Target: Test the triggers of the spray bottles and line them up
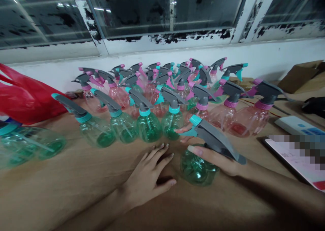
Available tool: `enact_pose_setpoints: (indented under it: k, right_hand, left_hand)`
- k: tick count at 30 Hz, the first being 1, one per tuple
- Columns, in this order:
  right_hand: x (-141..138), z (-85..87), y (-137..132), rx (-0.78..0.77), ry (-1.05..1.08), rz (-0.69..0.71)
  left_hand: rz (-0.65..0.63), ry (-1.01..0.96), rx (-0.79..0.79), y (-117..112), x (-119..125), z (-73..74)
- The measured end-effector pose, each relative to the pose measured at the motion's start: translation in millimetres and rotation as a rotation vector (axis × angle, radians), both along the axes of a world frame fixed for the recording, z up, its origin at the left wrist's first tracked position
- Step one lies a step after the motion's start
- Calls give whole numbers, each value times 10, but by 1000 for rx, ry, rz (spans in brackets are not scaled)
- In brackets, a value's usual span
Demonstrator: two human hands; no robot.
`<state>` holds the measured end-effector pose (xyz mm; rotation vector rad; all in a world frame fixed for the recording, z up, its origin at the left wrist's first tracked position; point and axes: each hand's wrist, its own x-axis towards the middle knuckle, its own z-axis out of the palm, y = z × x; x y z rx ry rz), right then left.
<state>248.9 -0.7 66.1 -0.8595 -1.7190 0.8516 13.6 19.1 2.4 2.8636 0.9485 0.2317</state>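
Note:
My right hand [215, 158] is wrapped round the neck of a green spray bottle [199, 170] with a grey and teal trigger head, close to me on the table. The bottle's neck is hidden behind the fingers. Just left of it, my left hand [149, 176] rests palm down on the tabletop, its fingers stretched out and holding nothing. Beyond the hands stands a front row of green spray bottles [149, 126], with pink spray bottles [251, 119] continuing it to the right. Several more pink and green ones crowd behind.
A red plastic bag [30, 95] sits at the back left, near more green bottles [50, 143]. On the right are a phone [291, 156], a white device [297, 124], a black object [315, 105] and a cardboard box [302, 77]. A white wall with windows backs the wooden table [83, 183].

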Motion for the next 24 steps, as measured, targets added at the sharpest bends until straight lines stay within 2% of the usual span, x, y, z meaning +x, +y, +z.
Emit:
enact_pose_setpoints:
  k: [24]
  right_hand:
    - [-9,19,7,16,2,6]
  left_hand:
    - [8,18,-18,-8,4,17]
